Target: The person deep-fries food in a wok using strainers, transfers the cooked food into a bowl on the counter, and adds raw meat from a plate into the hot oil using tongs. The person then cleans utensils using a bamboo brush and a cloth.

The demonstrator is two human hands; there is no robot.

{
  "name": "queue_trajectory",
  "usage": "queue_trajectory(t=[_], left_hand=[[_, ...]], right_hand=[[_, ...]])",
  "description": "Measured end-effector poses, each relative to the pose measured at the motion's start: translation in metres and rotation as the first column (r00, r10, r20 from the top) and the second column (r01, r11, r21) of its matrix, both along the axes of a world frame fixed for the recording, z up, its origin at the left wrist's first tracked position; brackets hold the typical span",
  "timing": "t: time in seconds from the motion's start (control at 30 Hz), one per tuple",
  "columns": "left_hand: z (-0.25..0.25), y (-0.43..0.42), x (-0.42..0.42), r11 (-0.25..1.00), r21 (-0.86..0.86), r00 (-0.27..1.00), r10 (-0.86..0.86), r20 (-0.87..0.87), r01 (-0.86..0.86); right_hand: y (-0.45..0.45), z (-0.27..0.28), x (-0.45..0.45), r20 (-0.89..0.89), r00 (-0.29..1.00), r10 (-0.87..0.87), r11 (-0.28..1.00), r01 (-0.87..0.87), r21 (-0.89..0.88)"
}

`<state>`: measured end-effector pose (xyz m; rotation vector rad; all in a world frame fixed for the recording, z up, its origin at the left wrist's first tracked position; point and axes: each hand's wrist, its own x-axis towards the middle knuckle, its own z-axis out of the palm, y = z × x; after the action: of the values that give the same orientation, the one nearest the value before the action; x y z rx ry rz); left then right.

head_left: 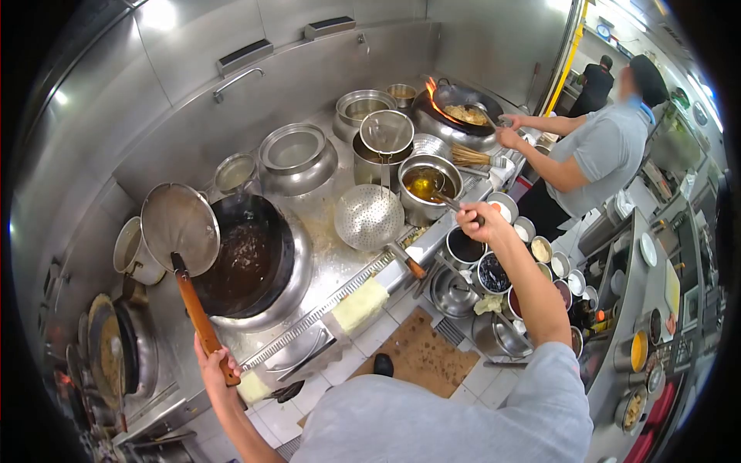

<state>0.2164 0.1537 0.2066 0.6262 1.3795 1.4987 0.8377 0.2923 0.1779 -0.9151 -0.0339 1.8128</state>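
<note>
My left hand [218,364] grips the wooden handle of a round mesh strainer [181,229], which is held over the left edge of a dark wok [239,266]. Dark, glossy liquid lies in the wok. My right hand [480,219] is closed on the handle of a ladle [448,201], whose bowl end dips into a steel pot [431,178] of yellow oil. Left of that pot lies a perforated skimmer [369,216] with a wooden handle, touched by neither hand.
Lidless steel pots [297,154] stand behind. At the upper right a co-worker [610,154] handles a flaming wok [455,112]. Seasoning containers [541,248] line the right side. A folded yellowish cloth [360,304] lies on the front edge. Another wok [108,347] is far left.
</note>
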Motion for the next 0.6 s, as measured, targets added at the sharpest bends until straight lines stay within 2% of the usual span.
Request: queue_trajectory(t=[0.03,0.07,0.13,0.17,0.23,0.43,0.57,0.6], left_hand=[[0.002,0.000,0.000,1.000,0.002,1.000,-0.005,0.014,0.005],[0.002,-0.002,-0.001,1.000,0.003,0.999,-0.008,0.032,0.008],[-0.004,-0.003,-0.009,0.999,0.018,0.998,-0.035,0.045,0.034],[-0.006,-0.003,-0.013,0.997,0.043,0.997,-0.068,0.049,0.066],[-0.006,-0.005,-0.018,0.997,0.023,0.997,-0.073,0.041,0.072],[-0.022,-0.008,-0.043,0.994,0.010,0.991,-0.111,0.079,0.110],[-0.032,-0.015,-0.061,0.985,0.014,0.984,-0.171,0.045,0.170],[-0.035,-0.017,-0.066,0.983,0.016,0.981,-0.183,0.069,0.183]], right_hand=[[-0.002,0.005,-0.003,-0.130,0.990,-0.046,0.998,0.051,0.032],[-0.008,0.012,-0.009,-0.125,0.991,-0.043,0.999,0.047,0.026],[-0.019,0.024,-0.022,-0.283,0.948,-0.149,0.983,0.172,0.058],[-0.023,0.025,-0.024,-0.278,0.950,-0.145,0.985,0.165,0.053],[-0.028,0.029,-0.026,-0.412,0.897,-0.158,0.973,0.214,0.093],[-0.025,0.060,-0.050,-0.424,0.884,-0.199,0.948,0.284,0.147],[-0.005,0.095,-0.074,-0.300,0.947,-0.117,0.942,0.201,0.269],[0.001,0.102,-0.079,-0.292,0.955,-0.051,0.937,0.147,0.318]])
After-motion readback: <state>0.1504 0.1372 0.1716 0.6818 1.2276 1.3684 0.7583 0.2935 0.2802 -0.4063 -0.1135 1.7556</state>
